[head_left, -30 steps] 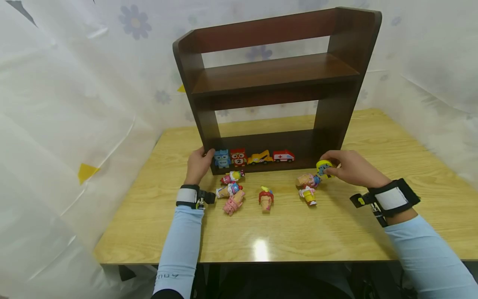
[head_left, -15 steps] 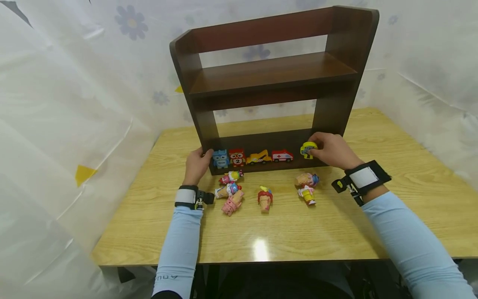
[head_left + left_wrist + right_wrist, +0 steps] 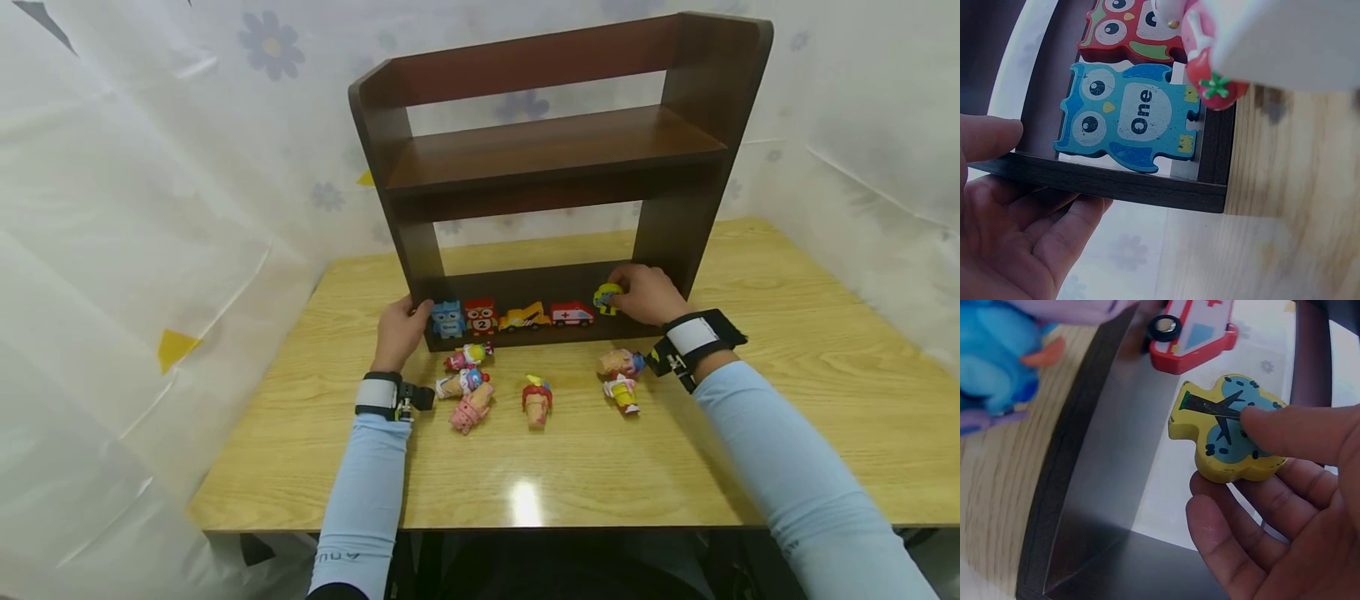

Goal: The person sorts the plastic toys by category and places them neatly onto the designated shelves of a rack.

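My right hand (image 3: 651,295) pinches a yellow wooden tree block (image 3: 1222,425) with a blue crown and dark trunk, thumb on its face and fingers behind. It is held upright over the bottom board of the dark brown shelf (image 3: 555,158), just right of a red-and-white toy ambulance (image 3: 572,314). At the shelf's left side panel, my left hand (image 3: 400,333) grips the edge, thumb inside and fingers outside. Close to that thumb stands a blue owl block (image 3: 1125,115) marked "One". A red owl block (image 3: 480,317) and a yellow tow truck (image 3: 524,317) stand beside it.
Several small figurines lie on the wooden table (image 3: 300,467) before the shelf: a group at left (image 3: 467,383), a red-haired one (image 3: 536,404) in the middle, and a blue-haired one (image 3: 619,362) beside a yellow-clothed one (image 3: 622,393) at right. Plastic sheeting (image 3: 150,275) hangs around.
My right hand has carried the tree block from above the table at the right, leftward and into the shelf's bottom compartment, near the ambulance. My left hand has stayed on the side panel.
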A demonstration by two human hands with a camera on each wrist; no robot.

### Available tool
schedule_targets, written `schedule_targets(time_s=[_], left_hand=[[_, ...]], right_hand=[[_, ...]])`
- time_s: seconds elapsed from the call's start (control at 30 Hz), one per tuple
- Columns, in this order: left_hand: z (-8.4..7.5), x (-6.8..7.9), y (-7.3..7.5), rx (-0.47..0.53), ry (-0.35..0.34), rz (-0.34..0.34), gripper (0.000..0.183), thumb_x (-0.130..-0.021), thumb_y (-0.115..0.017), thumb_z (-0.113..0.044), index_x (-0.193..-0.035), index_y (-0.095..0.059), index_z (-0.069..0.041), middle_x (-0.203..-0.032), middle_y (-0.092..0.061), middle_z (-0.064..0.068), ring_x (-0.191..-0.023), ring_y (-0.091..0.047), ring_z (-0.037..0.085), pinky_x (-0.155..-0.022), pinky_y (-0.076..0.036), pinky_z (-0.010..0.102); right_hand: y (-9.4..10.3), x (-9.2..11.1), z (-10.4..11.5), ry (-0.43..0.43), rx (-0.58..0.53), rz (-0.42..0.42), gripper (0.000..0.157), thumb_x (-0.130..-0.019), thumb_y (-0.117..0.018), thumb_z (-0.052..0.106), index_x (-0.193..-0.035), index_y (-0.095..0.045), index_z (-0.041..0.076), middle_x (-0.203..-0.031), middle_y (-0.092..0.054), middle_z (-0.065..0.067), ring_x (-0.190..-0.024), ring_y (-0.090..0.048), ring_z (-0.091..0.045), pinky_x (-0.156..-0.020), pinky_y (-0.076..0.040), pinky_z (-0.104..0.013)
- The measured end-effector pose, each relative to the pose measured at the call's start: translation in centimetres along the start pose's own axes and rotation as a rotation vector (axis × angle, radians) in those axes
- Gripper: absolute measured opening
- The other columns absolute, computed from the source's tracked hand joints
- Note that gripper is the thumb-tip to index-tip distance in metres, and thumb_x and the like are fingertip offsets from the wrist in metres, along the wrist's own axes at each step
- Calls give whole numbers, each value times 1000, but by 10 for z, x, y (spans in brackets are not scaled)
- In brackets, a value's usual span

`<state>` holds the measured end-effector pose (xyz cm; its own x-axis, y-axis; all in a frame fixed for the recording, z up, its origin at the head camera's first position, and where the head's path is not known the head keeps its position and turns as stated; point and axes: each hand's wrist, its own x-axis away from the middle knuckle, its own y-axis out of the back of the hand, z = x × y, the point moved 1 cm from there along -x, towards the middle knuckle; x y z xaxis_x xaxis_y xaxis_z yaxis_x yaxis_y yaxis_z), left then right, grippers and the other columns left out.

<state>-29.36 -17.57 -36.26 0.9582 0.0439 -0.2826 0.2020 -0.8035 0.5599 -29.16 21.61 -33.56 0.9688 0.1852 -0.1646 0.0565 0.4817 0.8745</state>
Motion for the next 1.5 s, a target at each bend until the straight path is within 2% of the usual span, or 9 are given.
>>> schedule_targets(time_s=[0.17,0.4,0.63,0.77,0.9,1.07,1.2,1.37,1.5], left_hand=[[0,-1,-1,-4,1,3,32,-99,-54,-33,-104,-68,-5,-79,-58,10,-76,-55,25,-63,-40,30],[0,-1,-1,-15,15,14,36,-99,-53,-36,-112,-69,-5,-98,-69,17,-86,-60,27,-69,-43,30],[-1,-2,-2,-19,31,27,40,-100,-52,-36,-120,-68,-6,-112,-71,18,-93,-62,27,-73,-46,32],[-1,-3,-3,-19,25,27,40,-100,-52,-36,-121,-67,-6,-111,-71,18,-92,-62,26,-72,-46,31],[0,-2,-3,-7,20,26,38,-100,-52,-36,-116,-68,-5,-98,-68,19,-85,-59,28,-69,-44,31],[3,0,-2,-6,26,19,38,-100,-53,-36,-115,-69,-4,-102,-69,19,-91,-63,28,-72,-46,31],[3,0,0,-6,33,17,39,-100,-52,-37,-116,-68,-5,-102,-70,18,-91,-63,29,-73,-46,34],[2,-1,3,-9,34,14,40,-99,-52,-37,-116,-68,-5,-101,-70,16,-89,-61,27,-72,-46,34],[4,0,4,-9,22,11,36,-100,-53,-37,-108,-68,-5,-79,-57,10,-74,-53,23,-63,-40,30]], right_hand=[[-4,-3,-5,-2,39,30,32,-91,-65,15,-116,-63,-4,-108,-68,-26,-93,-64,-38,-83,-51,-51],[-8,-4,-11,-9,53,59,33,-90,-64,14,-118,-63,-5,-112,-66,-28,-97,-64,-40,-85,-50,-53],[-11,-4,-16,-7,66,74,35,-91,-62,13,-120,-62,-6,-114,-65,-29,-99,-63,-41,-87,-50,-54],[-11,-3,-17,-28,60,83,37,-92,-61,12,-123,-60,-6,-116,-64,-29,-98,-63,-41,-86,-50,-54],[-14,-3,-20,-38,55,86,38,-92,-61,12,-126,-58,-4,-117,-64,-29,-97,-62,-39,-85,-49,-52],[-20,-7,-25,-7,77,99,41,-92,-61,13,-129,-56,-4,-117,-63,-27,-96,-61,-37,-86,-49,-52],[-16,-4,-17,44,89,82,42,-92,-62,14,-129,-55,-5,-119,-63,-28,-102,-61,-40,-91,-48,-55],[-2,5,6,120,98,-15,41,-91,-62,13,-127,-57,-6,-124,-62,-28,-115,-57,-46,-102,-41,-58],[2,15,32,222,113,-78,38,-91,-63,11,-125,-60,-5,-125,-63,-26,-119,-56,-45,-108,-36,-58]])
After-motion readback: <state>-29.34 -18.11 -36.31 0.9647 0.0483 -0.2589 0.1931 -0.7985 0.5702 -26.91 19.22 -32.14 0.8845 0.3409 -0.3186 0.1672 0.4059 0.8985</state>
